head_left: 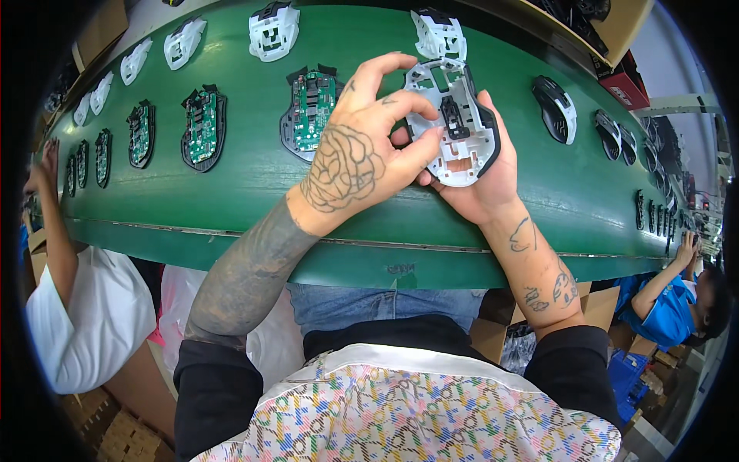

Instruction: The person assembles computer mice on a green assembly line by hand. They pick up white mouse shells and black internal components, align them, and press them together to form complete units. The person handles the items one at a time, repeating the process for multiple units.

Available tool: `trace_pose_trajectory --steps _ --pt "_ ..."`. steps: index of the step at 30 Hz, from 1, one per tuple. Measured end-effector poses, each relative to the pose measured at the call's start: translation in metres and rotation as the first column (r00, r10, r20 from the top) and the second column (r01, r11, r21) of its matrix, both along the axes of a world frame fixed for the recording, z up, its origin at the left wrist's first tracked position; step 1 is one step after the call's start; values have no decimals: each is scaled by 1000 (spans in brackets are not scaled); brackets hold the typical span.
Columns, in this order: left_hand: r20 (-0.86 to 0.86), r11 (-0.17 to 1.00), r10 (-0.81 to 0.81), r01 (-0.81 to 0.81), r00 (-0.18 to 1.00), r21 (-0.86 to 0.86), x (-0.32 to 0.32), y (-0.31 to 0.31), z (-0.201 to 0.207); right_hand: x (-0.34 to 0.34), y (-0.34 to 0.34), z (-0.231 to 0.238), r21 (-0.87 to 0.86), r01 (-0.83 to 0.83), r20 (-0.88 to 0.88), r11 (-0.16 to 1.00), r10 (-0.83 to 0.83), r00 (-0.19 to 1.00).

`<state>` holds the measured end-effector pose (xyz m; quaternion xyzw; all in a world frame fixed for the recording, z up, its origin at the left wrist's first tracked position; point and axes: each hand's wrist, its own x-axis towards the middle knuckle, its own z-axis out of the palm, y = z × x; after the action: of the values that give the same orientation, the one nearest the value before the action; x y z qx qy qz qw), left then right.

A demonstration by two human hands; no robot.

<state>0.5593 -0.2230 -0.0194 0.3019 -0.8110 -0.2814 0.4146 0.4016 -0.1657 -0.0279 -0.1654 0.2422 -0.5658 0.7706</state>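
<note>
Above the green work surface (254,173), I hold a white and black computer mouse top shell (463,158) with its hollow inside turned up. My right hand (499,165) cradles it from below and along its right side. From the left, my left hand (362,138) grips the shell, its thumb and a bent finger reaching over the inner left side and another finger at the far edge. A small black part (454,119) sits in the shell's middle. Just left of my left hand lies a mouse base with a green circuit board (312,108), partly covered by that hand.
More mouse bases with circuit boards (204,127) line the left, with white shells (185,42) behind them. Closed black and white mice (554,108) lie to the right. A cardboard box (616,35) overhangs the back right. Co-workers sit at left (92,308) and right (666,300).
</note>
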Motion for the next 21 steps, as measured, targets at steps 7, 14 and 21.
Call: trace_pose_trajectory --steps 7,14,21 --pt "61 999 32 -32 998 -4 1 0 -6 9 0 0 42 80 -82 996 -76 994" --pt "5 981 156 -154 988 -117 2 0 -3 13 -1 2 28 47 -108 999 -44 993" --pt "-18 904 149 -143 989 -402 7 -4 4 9 -5 -5 -30 -55 28 998 56 998"
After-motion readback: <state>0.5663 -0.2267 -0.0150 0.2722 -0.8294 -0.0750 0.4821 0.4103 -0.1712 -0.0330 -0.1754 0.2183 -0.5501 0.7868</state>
